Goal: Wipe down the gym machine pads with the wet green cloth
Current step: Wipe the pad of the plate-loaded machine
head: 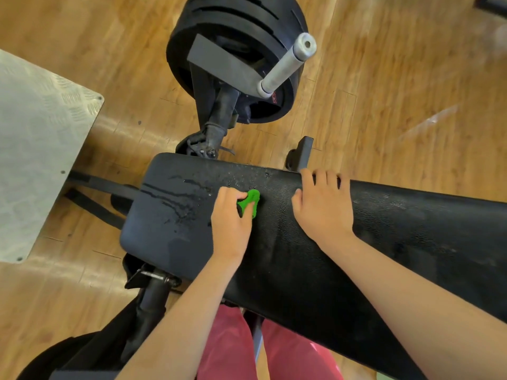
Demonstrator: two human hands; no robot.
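One pebbled black pad (288, 256) streaked wet, left hand (229, 218) clutching bunched green cloth (251, 200), right hand (322, 207) resting flat

This is looking like a gym. At 12 o'clock, big round black weights (233, 37) are sitting in a stack on a machine, and a shiny metal bar (285, 67) is sticking out past them. A long black pad (301, 256) is stretching from the middle out to 3 o'clock, and a dark metal frame (153, 297) is showing under it at 7 o'clock. At 9 o'clock a bumpy metal plate (35, 149) is lying flat. A smooth wooden floor (397, 91) is shining under it all.
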